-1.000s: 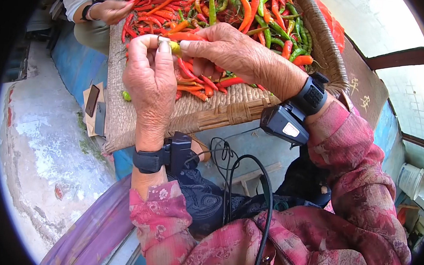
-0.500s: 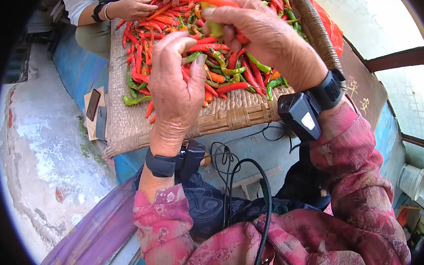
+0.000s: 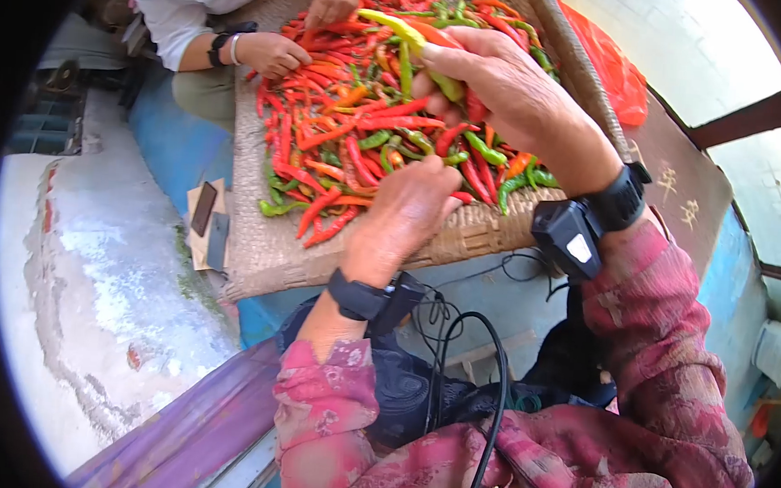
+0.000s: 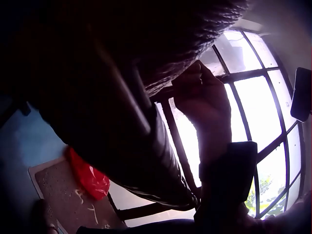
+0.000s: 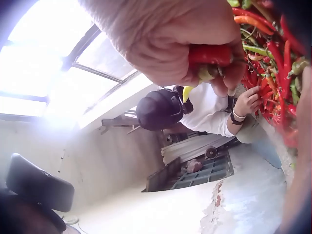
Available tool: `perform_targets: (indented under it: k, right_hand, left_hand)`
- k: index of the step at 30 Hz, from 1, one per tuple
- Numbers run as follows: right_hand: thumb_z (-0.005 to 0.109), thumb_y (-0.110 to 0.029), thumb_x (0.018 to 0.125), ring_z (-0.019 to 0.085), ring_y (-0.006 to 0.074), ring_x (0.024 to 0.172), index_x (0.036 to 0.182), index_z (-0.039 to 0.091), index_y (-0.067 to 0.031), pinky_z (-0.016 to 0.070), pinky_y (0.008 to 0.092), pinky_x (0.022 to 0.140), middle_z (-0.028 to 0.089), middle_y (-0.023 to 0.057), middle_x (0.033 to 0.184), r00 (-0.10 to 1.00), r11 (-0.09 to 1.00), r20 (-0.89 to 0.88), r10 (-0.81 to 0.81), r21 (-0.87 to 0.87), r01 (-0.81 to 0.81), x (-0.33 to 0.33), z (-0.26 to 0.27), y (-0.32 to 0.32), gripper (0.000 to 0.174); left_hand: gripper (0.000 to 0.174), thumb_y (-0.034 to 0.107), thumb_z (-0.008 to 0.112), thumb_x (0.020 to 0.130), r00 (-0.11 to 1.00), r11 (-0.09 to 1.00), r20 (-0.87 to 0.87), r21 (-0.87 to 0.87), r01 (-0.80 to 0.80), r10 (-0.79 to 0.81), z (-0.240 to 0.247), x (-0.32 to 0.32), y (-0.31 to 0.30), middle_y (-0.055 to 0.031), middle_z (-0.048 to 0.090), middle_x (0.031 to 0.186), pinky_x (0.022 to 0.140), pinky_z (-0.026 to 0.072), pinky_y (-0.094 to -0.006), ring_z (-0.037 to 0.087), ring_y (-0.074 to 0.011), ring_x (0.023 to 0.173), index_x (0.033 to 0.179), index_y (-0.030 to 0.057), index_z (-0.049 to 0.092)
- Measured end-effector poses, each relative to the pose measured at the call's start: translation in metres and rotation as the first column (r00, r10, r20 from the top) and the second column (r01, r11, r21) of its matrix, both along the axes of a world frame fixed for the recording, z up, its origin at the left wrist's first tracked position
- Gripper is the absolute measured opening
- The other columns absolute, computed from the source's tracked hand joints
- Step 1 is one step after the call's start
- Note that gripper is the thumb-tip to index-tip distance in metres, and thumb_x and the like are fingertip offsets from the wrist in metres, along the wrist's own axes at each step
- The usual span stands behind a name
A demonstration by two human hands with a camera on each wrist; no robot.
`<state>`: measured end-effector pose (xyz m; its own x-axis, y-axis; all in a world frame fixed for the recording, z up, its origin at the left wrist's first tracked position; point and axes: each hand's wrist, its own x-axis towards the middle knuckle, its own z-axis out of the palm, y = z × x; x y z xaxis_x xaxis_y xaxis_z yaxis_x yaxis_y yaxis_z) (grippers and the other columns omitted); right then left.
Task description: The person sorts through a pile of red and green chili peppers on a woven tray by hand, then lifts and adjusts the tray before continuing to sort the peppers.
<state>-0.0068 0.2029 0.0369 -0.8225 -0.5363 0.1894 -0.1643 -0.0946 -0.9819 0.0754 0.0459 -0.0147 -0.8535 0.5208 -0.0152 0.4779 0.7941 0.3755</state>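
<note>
Gripping a yellow-green pepper together with red ones, the right hand risks dropping one onto the pile, as several smooth pods share a single grasp. The left hand reaches to the near edge of the peppers heaped on a woven tray, any hold hidden from view, while another person's hands crowd the far left and a black cable looping below threatens to snag a sleeve.
</note>
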Motion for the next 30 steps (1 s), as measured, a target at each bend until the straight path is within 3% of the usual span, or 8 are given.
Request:
perform_targets:
  k: [8,10,14,18,22,24,27,30]
  right_hand:
    - [0.066,-0.025,0.083,0.044,0.0038,0.05,0.085,0.058,-0.0052,0.0352,0.019,0.041,0.047,-0.004,0.06,0.97,0.996,0.223,-0.094,0.016,0.093,0.01,0.025,0.002,0.022]
    - [0.066,-0.024,0.084,0.048,0.0045,0.051,0.088,0.059,-0.0035,0.038,0.0193,0.041,0.05,-0.0022,0.062,0.955,0.993,0.274,-0.117,0.065,0.103,0.017,0.02,-0.006,0.022]
    - [0.067,-0.021,0.081,0.057,0.0146,0.062,0.094,0.057,0.0035,0.0467,0.0311,0.055,0.058,0.0096,0.068,0.977,0.95,-0.212,-0.032,0.296,0.096,0.024,-0.022,-0.027,0.029]
    - [0.066,-0.02,0.081,0.058,0.0152,0.063,0.094,0.057,0.0021,0.0459,0.0299,0.052,0.06,0.0104,0.068,0.997,0.958,-0.068,0.032,0.287,-0.011,0.027,-0.017,-0.035,0.027]
    - [0.062,-0.023,0.085,0.057,0.0119,0.059,0.098,0.053,-0.0028,0.0462,0.0243,0.048,0.058,0.0041,0.068,0.941,0.995,0.339,0.008,0.096,-0.043,-0.004,-0.002,-0.02,0.026]
    - [0.061,-0.03,0.086,0.057,0.0146,0.066,0.102,0.051,-0.0001,0.0502,0.0268,0.058,0.058,0.0064,0.075,0.838,0.896,0.546,0.014,-0.378,0.232,-0.027,0.004,-0.016,0.036]
    - [0.058,-0.031,0.088,0.057,0.0173,0.074,0.105,0.05,0.0021,0.0516,0.0296,0.067,0.058,0.0078,0.08,0.571,0.682,0.818,0.069,-0.456,0.571,-0.047,-0.013,-0.015,0.038]
    - [0.052,-0.022,0.092,0.056,0.0146,0.071,0.106,0.051,0.0009,0.051,0.028,0.063,0.058,0.0045,0.078,0.573,0.722,0.788,0.226,-0.53,0.444,-0.033,-0.021,-0.025,0.026]
  left_hand:
    - [0.009,0.012,0.055,0.084,0.968,0.955,-0.019,0.171,-0.243,0.25,0.024,-0.006,-0.01,-0.012,0.06,0.087,0.067,0.0486,-0.0351,0.06,-0.0297,0.076,0.091,0.0067,0.057]
    - [0.012,0.014,0.053,0.089,0.763,0.503,0.517,0.574,-0.645,0.388,0.039,-0.012,-0.023,-0.0074,0.061,0.088,0.065,0.0504,-0.0281,0.062,-0.0188,0.075,0.098,0.0056,0.054]
    - [0.014,0.014,0.053,0.091,0.77,-0.044,0.635,0.772,-0.634,0.056,0.037,-0.008,-0.025,-0.0055,0.06,0.086,0.059,0.0519,-0.0244,0.059,-0.0102,0.067,0.098,0.0018,0.052]
    - [0.025,0.024,0.053,0.092,0.827,0.243,0.535,0.791,-0.562,0.171,0.038,-0.001,-0.038,-0.0051,0.06,0.087,0.064,0.0507,-0.0255,0.06,-0.0105,0.076,0.1,0.001,0.055]
    - [0.041,0.037,0.055,0.086,0.696,0.598,0.107,0.43,-0.676,0.71,0.023,-0.016,-0.111,-0.0136,0.062,0.091,0.072,0.0457,-0.0389,0.061,-0.0277,0.081,0.099,-0.0016,0.06]
    - [0.047,0.04,0.055,0.083,0.586,0.607,-0.161,0.255,-0.753,0.794,-0.006,-0.017,-0.156,-0.0221,0.061,0.099,0.082,0.0431,-0.0434,0.058,-0.0368,0.091,0.105,-0.0021,0.058]
    - [0.055,0.043,0.055,0.082,0.429,0.436,-0.093,0.066,-0.898,0.898,-0.037,-0.009,-0.183,-0.0257,0.057,0.11,0.088,0.0411,-0.044,0.054,-0.0391,0.102,0.114,-0.002,0.053]
    - [0.062,0.044,0.056,0.081,0.422,0.421,0.018,0.058,-0.905,0.906,-0.048,-0.011,-0.184,-0.0284,0.054,0.115,0.093,0.0397,-0.044,0.052,-0.0404,0.108,0.122,-0.002,0.047]
